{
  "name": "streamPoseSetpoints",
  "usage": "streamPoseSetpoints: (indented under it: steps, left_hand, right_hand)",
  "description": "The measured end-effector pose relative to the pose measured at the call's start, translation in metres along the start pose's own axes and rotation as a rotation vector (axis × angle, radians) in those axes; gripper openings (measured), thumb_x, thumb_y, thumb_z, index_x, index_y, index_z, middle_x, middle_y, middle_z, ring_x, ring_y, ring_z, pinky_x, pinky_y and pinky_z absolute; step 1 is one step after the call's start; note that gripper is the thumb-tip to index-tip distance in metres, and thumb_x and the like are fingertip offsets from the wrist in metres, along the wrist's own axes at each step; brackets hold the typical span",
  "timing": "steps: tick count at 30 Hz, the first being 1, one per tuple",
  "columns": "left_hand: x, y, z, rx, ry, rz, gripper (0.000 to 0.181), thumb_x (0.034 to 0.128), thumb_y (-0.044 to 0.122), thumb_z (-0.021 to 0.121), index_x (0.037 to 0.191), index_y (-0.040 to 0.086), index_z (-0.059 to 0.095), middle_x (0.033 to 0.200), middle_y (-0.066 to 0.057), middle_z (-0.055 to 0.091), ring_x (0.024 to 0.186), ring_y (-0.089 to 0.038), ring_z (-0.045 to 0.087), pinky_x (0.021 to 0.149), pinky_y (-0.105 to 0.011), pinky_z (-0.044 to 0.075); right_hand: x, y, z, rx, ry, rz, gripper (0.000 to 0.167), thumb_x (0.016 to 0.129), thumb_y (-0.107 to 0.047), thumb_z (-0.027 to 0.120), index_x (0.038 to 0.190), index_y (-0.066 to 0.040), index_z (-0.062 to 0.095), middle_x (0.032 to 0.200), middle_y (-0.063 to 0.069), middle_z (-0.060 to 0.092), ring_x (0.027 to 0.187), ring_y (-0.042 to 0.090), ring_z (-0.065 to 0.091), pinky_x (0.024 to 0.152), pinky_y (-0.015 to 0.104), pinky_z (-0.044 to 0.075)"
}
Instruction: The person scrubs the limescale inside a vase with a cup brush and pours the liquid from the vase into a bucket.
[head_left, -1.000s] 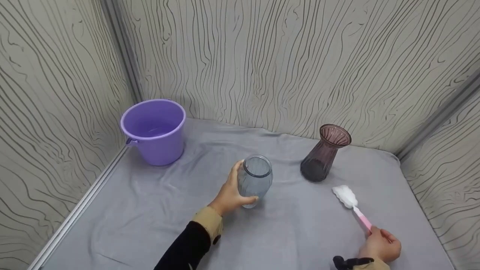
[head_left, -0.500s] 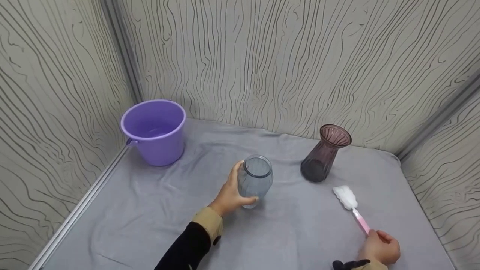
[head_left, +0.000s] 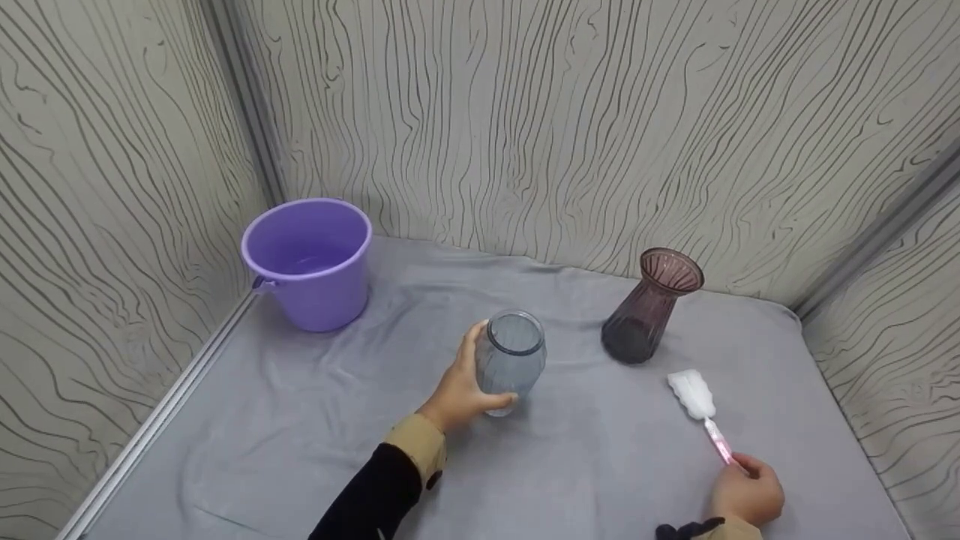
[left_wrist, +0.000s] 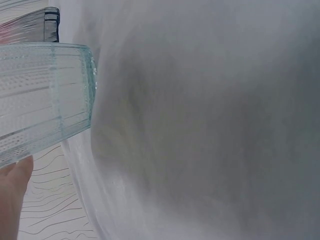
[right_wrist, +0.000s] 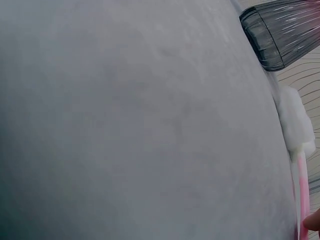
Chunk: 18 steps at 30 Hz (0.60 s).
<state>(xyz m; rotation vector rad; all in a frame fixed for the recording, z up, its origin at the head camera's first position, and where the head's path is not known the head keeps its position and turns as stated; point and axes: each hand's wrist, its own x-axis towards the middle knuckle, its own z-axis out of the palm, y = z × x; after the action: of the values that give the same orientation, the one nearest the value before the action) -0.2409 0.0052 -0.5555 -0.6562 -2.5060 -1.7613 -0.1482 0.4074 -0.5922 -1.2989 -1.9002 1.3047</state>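
The left hand (head_left: 459, 386) is gripping the bluish ribbed glass vase (head_left: 517, 371) around its side mid-cloth (head_left: 585, 465), apparently leaving its mouth clear, while the right hand (head_left: 748, 493) is pinching the sponge brush (head_left: 699, 403) by its pink handle (head_left: 718, 441), likely so its white head is projecting freely.

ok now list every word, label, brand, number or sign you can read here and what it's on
None: no text can be read in any view. The bluish glass jar, pink-handled brush, plum vase and purple bucket show no lettering; the lines on the walls are only pattern.
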Motion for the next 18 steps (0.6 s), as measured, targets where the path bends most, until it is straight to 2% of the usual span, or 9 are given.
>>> streamPoseSetpoints:
  steps: [3, 6, 10, 18]
  left_hand:
    - [0.0001, 0.0008, 0.0003, 0.000, 0.006, -0.002, 0.120, 0.0746, 0.029, 0.092, 0.160, 0.025, 0.009, 0.164, -0.009, 0.021, 0.149, -0.029, 0.029, 0.115, -0.053, 0.031]
    - [-0.0003, 0.0010, 0.0004, 0.001, 0.011, 0.000, 0.119, 0.0743, 0.028, 0.092, 0.160, 0.026, 0.009, 0.164, -0.009, 0.022, 0.149, -0.029, 0.029, 0.115, -0.053, 0.031]
    - [-0.0005, 0.0009, 0.0010, 0.004, 0.019, 0.003, 0.119, 0.0739, 0.026, 0.092, 0.160, 0.026, 0.011, 0.163, -0.010, 0.023, 0.148, -0.029, 0.029, 0.115, -0.054, 0.031]
    - [-0.0004, 0.0014, 0.0022, -0.005, 0.027, -0.005, 0.119, 0.0738, 0.021, 0.092, 0.160, 0.025, 0.011, 0.163, -0.008, 0.024, 0.147, -0.029, 0.031, 0.115, -0.054, 0.031]
  right_hand:
    - [0.0002, 0.0006, 0.0008, -0.067, -0.015, -0.047, 0.029, 0.091, 0.007, 0.054, 0.117, 0.006, 0.067, 0.116, 0.028, 0.063, 0.095, 0.028, 0.056, 0.075, 0.030, 0.040]
    - [0.0008, 0.0009, 0.0009, -0.143, -0.044, -0.078, 0.029, 0.093, 0.004, 0.055, 0.119, 0.005, 0.067, 0.123, 0.029, 0.062, 0.111, 0.040, 0.053, 0.089, 0.043, 0.038]
    - [0.0020, 0.0013, 0.0008, -0.200, -0.077, -0.089, 0.028, 0.094, 0.002, 0.055, 0.120, 0.004, 0.067, 0.126, 0.028, 0.061, 0.120, 0.044, 0.047, 0.101, 0.055, 0.029]
    - [0.0038, 0.0025, -0.0020, -0.235, -0.103, -0.112, 0.023, 0.093, 0.000, 0.058, 0.114, 0.004, 0.068, 0.119, 0.027, 0.064, 0.110, 0.041, 0.053, 0.088, 0.050, 0.033]
